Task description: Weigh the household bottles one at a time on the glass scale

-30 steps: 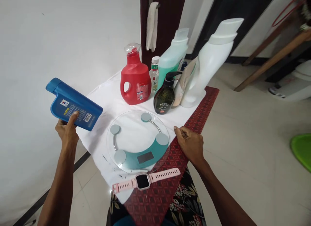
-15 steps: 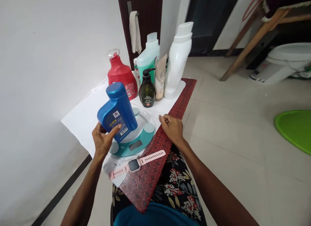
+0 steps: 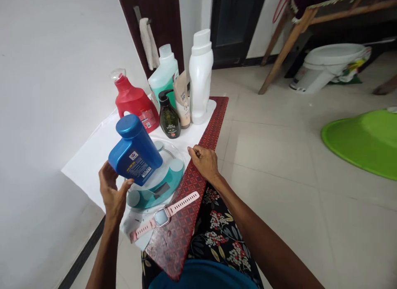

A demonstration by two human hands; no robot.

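A blue bottle with a round cap and a label stands on a round glass scale with a teal front band. My left hand is at the bottle's lower left, thumb spread away from the label. Its fingers are partly behind the bottle, and no grip shows. At the table's right edge rests my right hand, fingers curled in with nothing visible in them. A pink-strapped smartwatch lies in front of the scale, across the white cloth and the red patterned table.
Behind the scale stand a red jug, a dark pump bottle, a green-filled bottle, a beige tube and a tall white bottle. A white wall borders the left. On the floor is a white bucket.
My left thumb has come off the bottle's label, and that hand has loosened slightly to the lower left. The whole view has shifted. My right hand stays at the table edge.
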